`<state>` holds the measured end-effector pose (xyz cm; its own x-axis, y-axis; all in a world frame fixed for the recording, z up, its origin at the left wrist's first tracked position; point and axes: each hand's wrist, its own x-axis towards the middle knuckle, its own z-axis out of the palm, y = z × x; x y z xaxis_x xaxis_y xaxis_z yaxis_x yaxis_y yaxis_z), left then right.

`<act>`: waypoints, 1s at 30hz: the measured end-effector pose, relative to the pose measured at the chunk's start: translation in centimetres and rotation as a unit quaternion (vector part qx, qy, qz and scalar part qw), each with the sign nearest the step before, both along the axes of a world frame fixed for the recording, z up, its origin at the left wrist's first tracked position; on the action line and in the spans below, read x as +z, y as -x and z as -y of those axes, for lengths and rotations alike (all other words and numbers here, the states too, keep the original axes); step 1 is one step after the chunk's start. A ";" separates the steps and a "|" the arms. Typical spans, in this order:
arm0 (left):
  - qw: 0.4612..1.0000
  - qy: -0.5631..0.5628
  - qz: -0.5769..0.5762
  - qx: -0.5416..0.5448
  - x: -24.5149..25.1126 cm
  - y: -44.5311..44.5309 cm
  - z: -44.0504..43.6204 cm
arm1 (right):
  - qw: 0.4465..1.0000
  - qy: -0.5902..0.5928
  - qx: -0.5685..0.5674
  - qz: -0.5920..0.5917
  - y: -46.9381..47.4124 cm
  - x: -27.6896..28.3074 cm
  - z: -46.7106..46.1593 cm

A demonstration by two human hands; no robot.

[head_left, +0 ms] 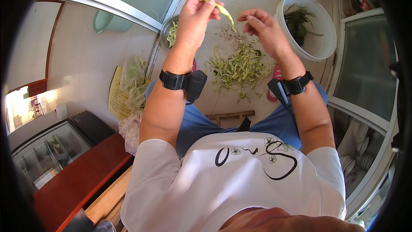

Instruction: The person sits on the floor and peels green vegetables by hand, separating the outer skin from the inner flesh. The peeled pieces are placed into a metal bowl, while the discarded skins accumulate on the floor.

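Note:
A pale green bean pod (227,13) is pinched at its upper end between the thumb and fingers of my left hand (200,11), its tip hanging towards the right. Close to that tip is my right hand (262,27), thumb near the curled fingers; whether something small is between them cannot be told. Below both hands, a heap of green bean pods (243,66) lies on the tiled floor between my feet, with brown scraps (233,33) scattered just beyond it. A metal bowl (164,34) holding pods stands partly hidden behind my left forearm.
A white bucket (328,35) with green leaves and stems stands at the right. Plastic bags (132,80) and a yellow printed sheet (116,96) lie at the left. Sliding glass doors (363,67) flank the floor on the right. A wooden frame (248,113) lies near my legs.

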<state>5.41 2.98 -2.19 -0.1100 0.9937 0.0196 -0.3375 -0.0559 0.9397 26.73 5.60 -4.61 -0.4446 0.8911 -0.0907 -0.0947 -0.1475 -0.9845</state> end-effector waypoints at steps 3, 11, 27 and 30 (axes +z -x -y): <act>0.999 0.009 -0.044 -0.030 0.0 -1.2 0.2 | 0.991 -0.072 0.021 0.111 0.9 0.0 0.7; 0.729 -0.264 -0.631 -0.021 0.4 -1.1 0.9 | 0.890 -0.359 -0.013 0.281 0.4 0.3 0.5; 0.932 -0.017 -0.359 -0.048 -1.1 -3.3 1.6 | 0.938 -0.255 -0.107 0.211 1.4 -0.5 1.1; 0.957 -0.003 -0.287 -0.044 -1.0 -3.2 1.4 | 0.944 -0.249 -0.107 0.189 1.7 -0.3 1.0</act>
